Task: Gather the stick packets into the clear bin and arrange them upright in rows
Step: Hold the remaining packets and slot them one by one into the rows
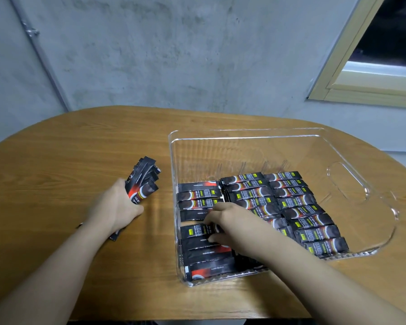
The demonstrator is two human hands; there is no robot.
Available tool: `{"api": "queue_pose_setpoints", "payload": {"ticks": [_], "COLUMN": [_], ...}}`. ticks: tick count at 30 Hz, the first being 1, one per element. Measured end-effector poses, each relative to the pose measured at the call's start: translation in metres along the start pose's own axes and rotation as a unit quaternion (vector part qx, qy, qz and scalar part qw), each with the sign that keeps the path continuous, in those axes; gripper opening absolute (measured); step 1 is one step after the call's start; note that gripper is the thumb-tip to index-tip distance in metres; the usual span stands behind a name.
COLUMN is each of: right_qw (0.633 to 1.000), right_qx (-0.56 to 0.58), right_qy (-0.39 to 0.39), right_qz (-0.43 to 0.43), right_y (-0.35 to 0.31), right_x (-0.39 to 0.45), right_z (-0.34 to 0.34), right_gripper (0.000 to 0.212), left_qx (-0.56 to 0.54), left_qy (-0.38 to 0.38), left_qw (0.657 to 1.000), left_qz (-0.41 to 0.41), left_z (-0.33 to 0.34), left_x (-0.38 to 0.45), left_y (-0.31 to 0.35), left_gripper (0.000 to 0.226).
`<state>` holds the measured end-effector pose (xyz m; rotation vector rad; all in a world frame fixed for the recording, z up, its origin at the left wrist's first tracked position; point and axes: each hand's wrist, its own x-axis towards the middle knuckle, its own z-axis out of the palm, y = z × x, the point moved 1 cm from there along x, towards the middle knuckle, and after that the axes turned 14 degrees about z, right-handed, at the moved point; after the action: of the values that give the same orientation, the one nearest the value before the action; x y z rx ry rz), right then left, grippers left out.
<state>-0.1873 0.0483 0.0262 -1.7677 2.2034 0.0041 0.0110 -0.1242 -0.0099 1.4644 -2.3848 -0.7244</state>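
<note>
A clear bin [244, 134] sits on the right half of the wooden table [80, 141]. Black stick packets with red and yellow print fill its near part in three rows [305, 216], overlapping and leaning. My right hand [230, 224] reaches into the bin's left row and pinches a packet [195, 231] there. My left hand [117, 207] rests on the table left of the bin and grips a bundle of several packets [142, 181]; their top ends fan out above my fist and the lower ends show under my wrist.
The bin's right wall has an oval handle cut-out [347, 184]. The far part of the bin holds no packets. A grey concrete wall rises behind the table, with a window frame [370, 85] at the upper right.
</note>
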Motion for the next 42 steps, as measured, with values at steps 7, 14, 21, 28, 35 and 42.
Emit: {"api": "queue_pose_setpoints", "payload": {"ticks": [7,14,21,28,35,42], "right_qw": [1.000,0.999,0.999,0.997,0.995,0.996], "right_qx": [-0.004,-0.015,-0.031,-0.058,-0.085,-0.068], "right_qy": [-0.014,0.029,0.041,0.045,0.035,0.046], "right_qz": [-0.022,-0.016,0.010,0.027,0.039,0.017], "right_y": [-0.016,-0.015,-0.015,-0.014,-0.016,-0.017], "right_x": [0.002,0.005,0.013,0.017,0.015,0.014], "right_z": [0.004,0.010,0.016,0.018,0.011,0.010], "right_gripper": [0.036,0.037,0.032,0.032,0.020,0.024], "left_qx": [0.001,0.001,-0.005,0.002,0.011,0.014], "left_qy": [-0.005,-0.003,-0.008,-0.001,-0.002,0.002], "left_qw": [1.000,1.000,1.000,1.000,1.000,1.000], "left_qz": [0.000,-0.002,-0.001,0.002,0.004,0.006], "left_z": [0.000,-0.002,-0.002,-0.003,-0.004,-0.003], "left_x": [-0.001,0.000,-0.001,-0.003,-0.002,-0.003], "left_y": [0.000,0.001,0.001,0.003,0.002,0.003], "left_gripper": [0.046,0.047,0.049,0.051,0.057,0.049]}}
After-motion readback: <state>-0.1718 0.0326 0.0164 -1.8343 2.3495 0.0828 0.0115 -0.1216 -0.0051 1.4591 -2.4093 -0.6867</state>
